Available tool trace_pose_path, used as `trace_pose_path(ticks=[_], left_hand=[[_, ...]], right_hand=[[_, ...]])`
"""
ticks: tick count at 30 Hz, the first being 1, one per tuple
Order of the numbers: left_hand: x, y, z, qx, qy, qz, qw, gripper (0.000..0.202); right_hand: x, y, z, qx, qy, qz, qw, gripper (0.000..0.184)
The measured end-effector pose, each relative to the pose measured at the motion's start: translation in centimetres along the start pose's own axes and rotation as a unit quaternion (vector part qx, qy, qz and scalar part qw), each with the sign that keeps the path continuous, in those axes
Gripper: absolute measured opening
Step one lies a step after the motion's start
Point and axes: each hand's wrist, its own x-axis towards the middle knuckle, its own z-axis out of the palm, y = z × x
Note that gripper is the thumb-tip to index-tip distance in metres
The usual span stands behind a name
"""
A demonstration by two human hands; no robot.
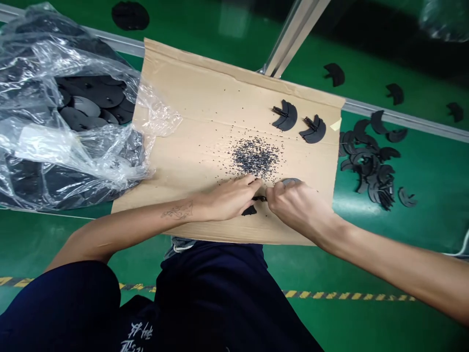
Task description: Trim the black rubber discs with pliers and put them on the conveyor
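Observation:
My left hand (pixel 229 199) rests on a brown cardboard sheet (pixel 205 112), fingers closed on a small black plastic piece (pixel 250 210) that shows beneath it. My right hand (pixel 293 205) is curled close beside it, pinching the same piece at a thin black stub (pixel 259 198), with a grey disc-shaped edge (pixel 291 181) showing just above the knuckles. A heap of tiny black crumbs (pixel 255 157) lies on the cardboard just beyond both hands. Two black crescent-shaped parts (pixel 285 116) (pixel 313 130) lie farther back on the sheet.
A clear plastic bag (pixel 66 117) of black round discs sits at the left. A pile of black crescent parts (pixel 370 164) lies on the green surface at the right, with several more scattered beyond a metal rail (pixel 403 120). Dark-trousered legs fill the foreground.

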Motion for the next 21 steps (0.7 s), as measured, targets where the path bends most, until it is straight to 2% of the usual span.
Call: trace_pose_path(ticks=[7, 12, 15, 18, 21], left_hand=[[0.4, -0.1, -0.6, 0.025, -0.013, 0.018, 0.999, 0.024], [0.6, -0.5, -1.9, 0.091, 0.004, 0.080, 0.993, 0.009], [0.8, -1.0, -2.1, 0.057, 0.023, 0.110, 0.992, 0.026], [1.0, -1.3, -2.2, -0.006, 0.015, 0.110, 0.994, 0.045], [1.2, -1.5, -2.7, -0.056, -0.010, 0.108, 0.992, 0.048]], right_hand=[[0.8, -0.7, -0.9, 0.031, -0.084, 0.026, 0.996, 0.030], [1.0, -1.1, -1.4, 0.033, -0.132, 0.007, 0.991, 0.030], [1.0, -1.2, -1.7, 0.067, -0.137, 0.024, 0.988, 0.031], [1.0, -1.2, -1.9, 0.124, -0.151, 0.037, 0.980, 0.036], [1.0, -1.1, -2.0, 0.170, -0.165, 0.031, 0.971, 0.040]])
